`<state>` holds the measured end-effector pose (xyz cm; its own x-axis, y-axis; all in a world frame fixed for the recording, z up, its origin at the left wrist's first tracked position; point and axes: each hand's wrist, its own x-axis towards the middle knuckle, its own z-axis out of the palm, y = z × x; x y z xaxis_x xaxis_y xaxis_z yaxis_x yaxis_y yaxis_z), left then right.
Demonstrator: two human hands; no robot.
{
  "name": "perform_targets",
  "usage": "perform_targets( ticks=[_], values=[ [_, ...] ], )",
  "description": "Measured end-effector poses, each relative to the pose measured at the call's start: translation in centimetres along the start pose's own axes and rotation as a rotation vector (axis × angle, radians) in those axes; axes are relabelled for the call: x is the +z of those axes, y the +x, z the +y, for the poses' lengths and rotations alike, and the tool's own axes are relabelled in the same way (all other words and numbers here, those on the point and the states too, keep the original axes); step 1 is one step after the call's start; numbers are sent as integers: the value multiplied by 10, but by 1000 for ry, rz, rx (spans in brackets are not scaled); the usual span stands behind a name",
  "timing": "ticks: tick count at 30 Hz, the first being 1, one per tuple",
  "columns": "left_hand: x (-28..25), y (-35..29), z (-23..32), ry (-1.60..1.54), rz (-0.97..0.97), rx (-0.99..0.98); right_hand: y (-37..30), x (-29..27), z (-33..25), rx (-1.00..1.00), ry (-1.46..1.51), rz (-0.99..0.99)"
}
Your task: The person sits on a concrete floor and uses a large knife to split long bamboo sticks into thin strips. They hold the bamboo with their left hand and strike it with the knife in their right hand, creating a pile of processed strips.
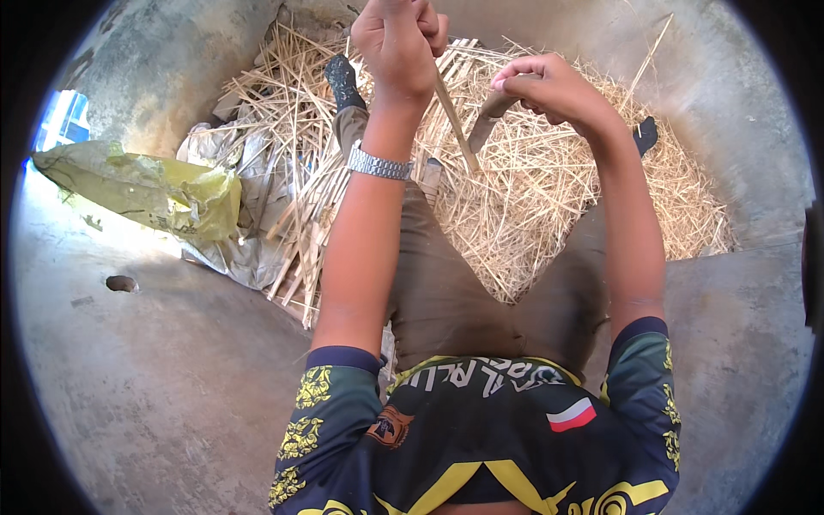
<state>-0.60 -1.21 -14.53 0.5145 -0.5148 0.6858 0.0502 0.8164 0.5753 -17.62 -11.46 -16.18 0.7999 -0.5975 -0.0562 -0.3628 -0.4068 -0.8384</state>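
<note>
My left hand, raised at the top of the view with a metal watch on the wrist, is closed round a thin bamboo strip. The strip slants down to the right from the fist, its lower end hanging over the shavings. To the right, my right hand is closed on a knife with a dull grey-brown blade pointing down and left. The blade sits close beside the strip's lower part; whether they touch I cannot tell. The knife's handle is mostly hidden by my fingers.
A heap of pale curly shavings lies between and beyond my legs. Longer split strips are piled to its left. A yellow plastic sack lies at the left, near a hole in the concrete floor. Concrete walls curve around the far side.
</note>
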Motion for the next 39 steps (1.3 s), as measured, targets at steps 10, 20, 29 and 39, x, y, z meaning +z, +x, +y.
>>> perform_targets(
  ticks=[10,20,29,39],
  values=[
    [17,-4,-5,-24,-44,-62,28,9,33,184,49,93],
    [11,5,-11,100,-64,22,58,38,28,175,90,81],
    [4,1,2,115,-81,17,63,73,117,326,86,153],
    [6,13,1,165,16,0,-27,-31,6,157,212,195]
  ],
)
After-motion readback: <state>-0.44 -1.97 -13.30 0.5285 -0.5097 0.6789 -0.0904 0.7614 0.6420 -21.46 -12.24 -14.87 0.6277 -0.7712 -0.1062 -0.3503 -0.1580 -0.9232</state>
